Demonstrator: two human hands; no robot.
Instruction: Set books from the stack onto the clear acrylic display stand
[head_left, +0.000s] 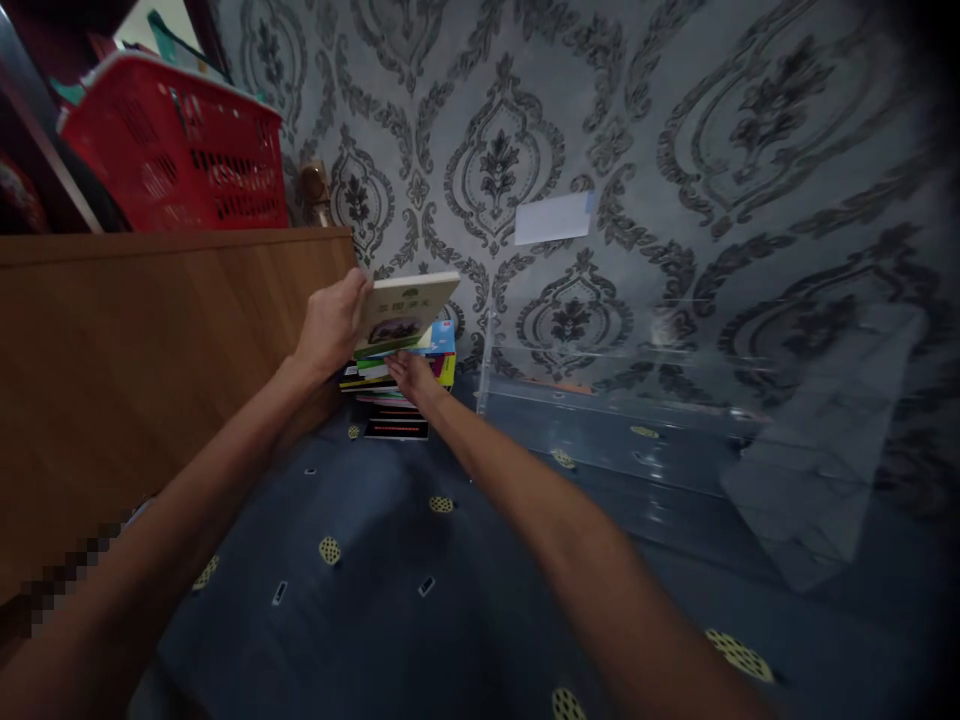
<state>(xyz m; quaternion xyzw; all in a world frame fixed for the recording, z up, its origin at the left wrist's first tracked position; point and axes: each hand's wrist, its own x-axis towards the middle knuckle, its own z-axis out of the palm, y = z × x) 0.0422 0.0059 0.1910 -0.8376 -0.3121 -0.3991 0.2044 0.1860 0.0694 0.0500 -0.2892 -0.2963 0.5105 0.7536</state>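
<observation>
While the left hand [330,318] is clamping its grip on a pale book [411,300] by its left edge, slanting above stacked books [394,402] on blue cloth [367,520], the right hand [414,374] is lying beneath, its grip impossible to tell.

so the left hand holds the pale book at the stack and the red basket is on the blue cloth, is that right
Not quite: the head view shows the red basket up on the wooden cabinet, not on the blue cloth. The left hand does hold the pale book at the stack.
</observation>
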